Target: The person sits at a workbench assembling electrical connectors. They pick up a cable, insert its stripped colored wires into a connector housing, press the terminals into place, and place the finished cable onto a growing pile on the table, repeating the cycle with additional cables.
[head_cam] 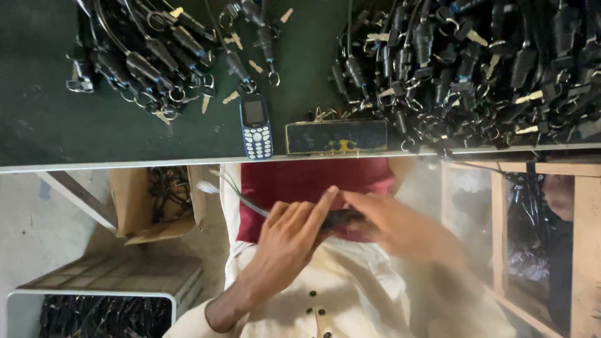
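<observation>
While hands (338, 219) grip black part (341, 219), cardboard box (134, 206) holds cables (166, 188).

bare green worktop (56, 125) lies open at the left of the frame. heaps of black locks with keys (476, 69) crowd the upper right, a smaller heap (150, 56) the upper left; a phone (256, 125) and a dark box (336, 136) line the edge between.

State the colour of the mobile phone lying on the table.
Dark blue mobile phone with white keys, shown in the head view.
</observation>
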